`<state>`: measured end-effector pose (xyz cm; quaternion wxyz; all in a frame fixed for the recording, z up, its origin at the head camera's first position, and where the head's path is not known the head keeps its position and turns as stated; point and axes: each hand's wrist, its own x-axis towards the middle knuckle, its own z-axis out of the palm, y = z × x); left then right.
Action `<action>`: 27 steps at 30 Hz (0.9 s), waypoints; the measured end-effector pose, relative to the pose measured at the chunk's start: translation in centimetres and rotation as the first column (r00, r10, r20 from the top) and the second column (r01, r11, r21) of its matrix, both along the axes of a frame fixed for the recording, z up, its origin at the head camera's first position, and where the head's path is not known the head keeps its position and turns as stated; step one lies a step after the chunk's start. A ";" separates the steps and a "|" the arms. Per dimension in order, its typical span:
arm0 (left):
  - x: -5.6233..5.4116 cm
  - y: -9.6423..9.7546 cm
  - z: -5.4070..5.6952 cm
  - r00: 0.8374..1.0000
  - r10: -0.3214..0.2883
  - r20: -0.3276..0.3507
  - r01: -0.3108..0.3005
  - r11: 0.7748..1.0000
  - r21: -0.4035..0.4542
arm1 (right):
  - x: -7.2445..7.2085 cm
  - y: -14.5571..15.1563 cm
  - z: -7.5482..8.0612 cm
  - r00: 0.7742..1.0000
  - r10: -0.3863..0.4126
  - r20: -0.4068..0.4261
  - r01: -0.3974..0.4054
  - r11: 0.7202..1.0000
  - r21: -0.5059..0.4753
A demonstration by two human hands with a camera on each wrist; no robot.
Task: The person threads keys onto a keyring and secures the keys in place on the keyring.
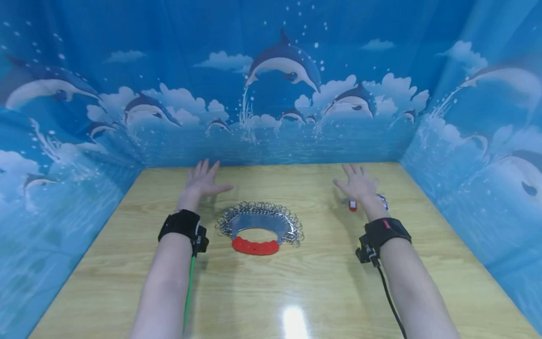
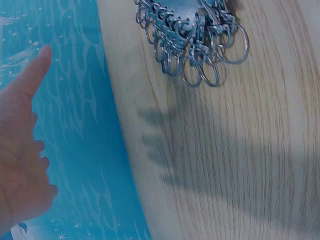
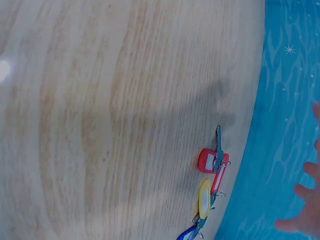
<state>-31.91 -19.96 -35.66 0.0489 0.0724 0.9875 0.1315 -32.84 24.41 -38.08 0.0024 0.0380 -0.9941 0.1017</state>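
Note:
A curved metal key holder (image 1: 260,220) with a red grip (image 1: 255,246) and several small wire rings along its outer edge lies on the table. To its left, my left hand (image 1: 203,181) is held over the table with fingers spread and nothing in it. My right hand (image 1: 359,184) is likewise spread and holds nothing, over a few tagged keys. In the right wrist view these show as a key with a red tag (image 3: 207,161), a yellow tag (image 3: 204,199) and a blue tag (image 3: 187,233), lying in a row. The hand partly hides them in the head view.
The light wood table (image 1: 271,287) is bordered at the back and both sides by a blue dolphin-print curtain (image 1: 271,141). Each wrist wears a black strap with a camera; a green cable (image 1: 189,294) trails from the left, a black cable (image 1: 391,301) from the right.

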 end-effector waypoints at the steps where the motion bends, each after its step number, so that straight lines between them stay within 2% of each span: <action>1: -0.1 0.0 0.0 1.000 0.007 -0.011 -0.007 1.000 -0.002 | -0.1 0.1 0.0 1.000 -0.001 -0.021 0.001 1.000 -0.001; 5: -0.4 0.1 -0.1 0.997 0.040 -0.071 -0.042 0.999 -0.021 | -0.2 0.9 0.1 0.998 0.004 -0.070 -0.010 0.997 -0.081; 8: -0.6 0.1 0.0 0.994 0.042 -0.102 -0.043 0.999 -0.012 | -0.1 1.7 0.0 0.996 -0.002 -0.090 -0.010 0.991 -0.136; 12: -0.7 0.0 0.1 0.996 0.042 -0.080 -0.037 0.997 0.061 | 0.1 2.6 -0.2 0.995 -0.010 -0.096 -0.003 0.991 -0.135; 18: -1.0 0.5 -0.5 0.995 0.034 -0.090 -0.020 0.988 0.153 | 0.4 2.5 -1.1 0.999 -0.023 -0.038 0.017 0.987 -0.163; 22: -0.9 1.8 -1.6 0.999 -0.003 -0.053 0.012 0.987 0.158 | 0.1 2.0 -2.4 1.000 0.008 -0.007 -0.008 0.997 -0.076; 27: -0.8 4.7 -3.0 0.995 -0.095 0.024 0.093 0.994 0.063 | 0.5 1.6 -3.5 0.991 0.047 0.122 -0.050 0.999 0.022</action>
